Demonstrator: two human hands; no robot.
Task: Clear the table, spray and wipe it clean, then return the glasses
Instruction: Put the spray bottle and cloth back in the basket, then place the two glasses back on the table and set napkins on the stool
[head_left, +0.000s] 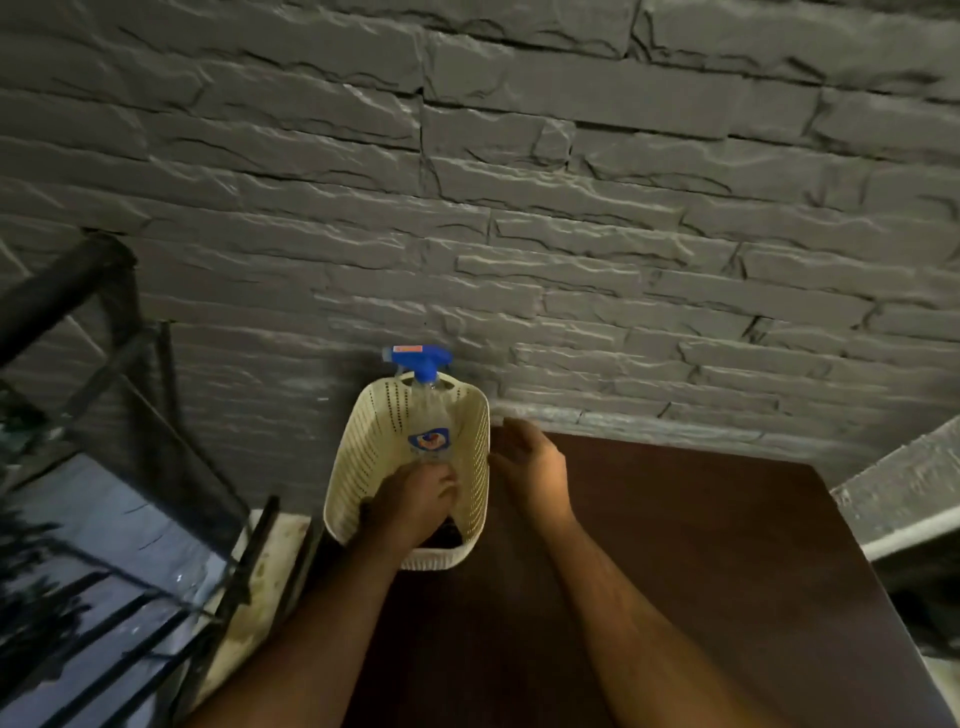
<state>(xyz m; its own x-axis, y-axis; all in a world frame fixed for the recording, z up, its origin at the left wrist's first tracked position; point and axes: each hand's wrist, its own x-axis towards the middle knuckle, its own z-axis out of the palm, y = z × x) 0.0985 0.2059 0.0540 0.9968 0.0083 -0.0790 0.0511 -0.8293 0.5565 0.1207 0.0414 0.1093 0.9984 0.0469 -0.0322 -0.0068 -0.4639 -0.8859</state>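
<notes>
A cream perforated basket (363, 457) stands at the far left corner of the dark brown table (701, 571). Inside it a clear spray bottle (428, 421) with a blue trigger head (418, 361) stands upright against the basket's far wall. My left hand (410, 501) reaches down into the basket, its fingers curled at the bottle's lower part; the grip itself is partly hidden. Just right of the basket's rim, my right hand (530, 462) hovers with relaxed fingers and holds nothing. No glasses are in view.
A grey stone-brick wall (519, 208) rises right behind the table. Black metal railings (130, 519) and a ledge lie to the left, with a drop beyond. At the right, a grey wall corner (904, 493) stands beside the table edge.
</notes>
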